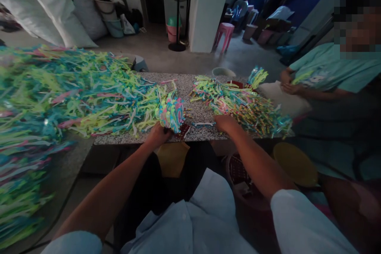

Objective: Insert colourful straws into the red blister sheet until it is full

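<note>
My left hand (pixel 159 135) is closed at the near edge of the stone-topped table. It grips the base of a bundle of thin colourful plastic strips (pixel 172 112) in pink, blue and yellow-green, whose ends bunch upward. Beside that hand, a dark red piece (pixel 182 131) lies partly covered. A single blue-and-white strip (pixel 204 124) lies crosswise between the hands. My right hand (pixel 225 123) is closed at its right end, with the fingertips partly hidden. Just beyond the right hand spreads a pile of strips with orange-brown ends (pixel 253 113).
A large heap of loose strips (pixel 89 91) covers the table's left side. Across the table's right end sits another person (pixel 330 67), hands together by a pale cushion-like object (pixel 282 97). Below are a tub with dark red pieces (pixel 238 174) and a yellow round lid-like thing (pixel 294 164).
</note>
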`<state>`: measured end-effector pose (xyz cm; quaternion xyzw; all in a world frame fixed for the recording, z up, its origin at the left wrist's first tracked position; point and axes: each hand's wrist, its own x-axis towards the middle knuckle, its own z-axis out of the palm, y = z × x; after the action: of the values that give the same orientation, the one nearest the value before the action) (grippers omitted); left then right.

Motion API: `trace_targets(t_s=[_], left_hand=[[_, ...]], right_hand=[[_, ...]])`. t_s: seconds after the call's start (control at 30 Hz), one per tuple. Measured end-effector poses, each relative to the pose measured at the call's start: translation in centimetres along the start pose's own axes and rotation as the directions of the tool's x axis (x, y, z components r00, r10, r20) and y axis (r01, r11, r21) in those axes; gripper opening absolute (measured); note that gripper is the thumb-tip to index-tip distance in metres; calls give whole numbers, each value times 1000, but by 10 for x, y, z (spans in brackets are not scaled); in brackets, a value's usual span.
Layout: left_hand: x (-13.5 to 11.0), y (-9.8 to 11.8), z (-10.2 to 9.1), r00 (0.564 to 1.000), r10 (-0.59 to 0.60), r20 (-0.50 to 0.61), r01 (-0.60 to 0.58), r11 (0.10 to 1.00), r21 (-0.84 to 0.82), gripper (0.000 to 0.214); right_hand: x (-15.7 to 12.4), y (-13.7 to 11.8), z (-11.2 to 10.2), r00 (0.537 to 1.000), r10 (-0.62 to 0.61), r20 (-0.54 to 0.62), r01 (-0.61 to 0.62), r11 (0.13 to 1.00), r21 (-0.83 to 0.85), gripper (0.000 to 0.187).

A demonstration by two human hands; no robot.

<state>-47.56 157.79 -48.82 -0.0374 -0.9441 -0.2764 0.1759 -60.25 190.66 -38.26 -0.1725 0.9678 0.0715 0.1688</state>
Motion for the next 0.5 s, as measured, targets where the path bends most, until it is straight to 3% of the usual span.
trace_targets(t_s=[0.17,0.33,0.43,0.5], left_hand=[[-1,3,0,1000,1,-12,-1,1000,1,22],[-1,7,-3,1000,-16,-11,16,1000,14,19],[0,6,-2,1000,-1,-10,1,1000,-7,21],[0,3,-1,1000,3,-14,-3,1000,-14,22]], right_hand=[[-7,-1,7,999,15,-41,-18,997,-72,34],[-6,-1,3,980,-14,-197,51,981,186,31],[-4,-9,5,978,-14,-209,92,925,369,39],[-1,-16,9,977,2,-214,79,927,368,38]])
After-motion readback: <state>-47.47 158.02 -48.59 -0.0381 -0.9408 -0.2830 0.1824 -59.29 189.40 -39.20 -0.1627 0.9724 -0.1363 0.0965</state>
